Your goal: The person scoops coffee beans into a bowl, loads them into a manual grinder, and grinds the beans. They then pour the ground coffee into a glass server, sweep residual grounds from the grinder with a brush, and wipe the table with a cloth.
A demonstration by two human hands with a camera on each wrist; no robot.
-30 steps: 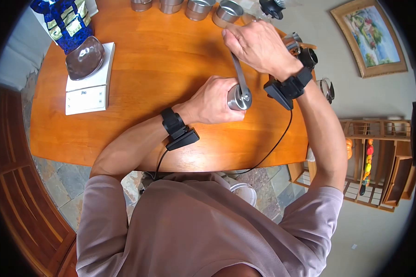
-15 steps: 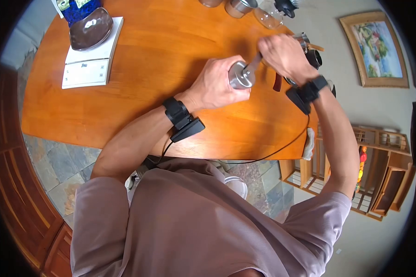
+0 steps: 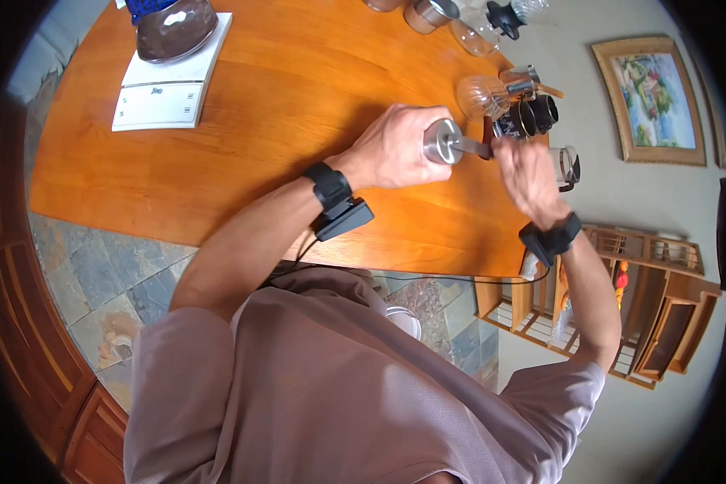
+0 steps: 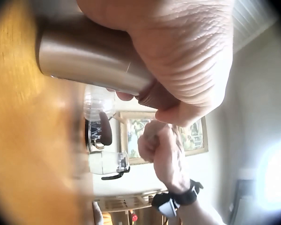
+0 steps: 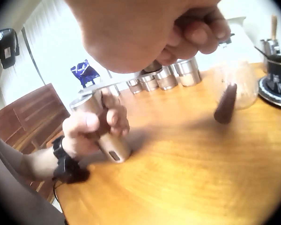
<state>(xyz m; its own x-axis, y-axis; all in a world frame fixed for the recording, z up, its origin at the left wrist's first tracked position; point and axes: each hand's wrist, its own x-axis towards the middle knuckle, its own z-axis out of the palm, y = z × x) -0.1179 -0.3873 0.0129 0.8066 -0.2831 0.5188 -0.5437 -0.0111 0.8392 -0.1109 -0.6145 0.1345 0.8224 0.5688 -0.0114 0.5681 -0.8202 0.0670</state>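
A steel hand coffee grinder (image 3: 441, 143) stands upright on the wooden table. My left hand (image 3: 395, 149) grips it, with fingers and thumb wrapped round its body in the left wrist view. From its lid a flat metal crank (image 3: 471, 148) points right. At the crank's outer end is my right hand (image 3: 528, 176), fingers curled round the knob, which shows as a dark piece (image 5: 153, 67) under the hand in the right wrist view. Part of the grinder body (image 4: 86, 58) is covered by the left hand. A small dark window (image 5: 114, 155) shows low on its side.
A white scale (image 3: 157, 105) bearing a brown dish (image 3: 177, 36) lies at the left. Beyond the right hand are a clear glass vessel (image 3: 477, 97) and a black cup (image 3: 545, 113). Several steel canisters (image 5: 187, 72) line the far side. A cable (image 3: 460, 280) runs along the near edge.
My right hand has swung the crank clockwise from the far side round to the right. The left hand keeps its grip on the grinder. The head view has shifted.
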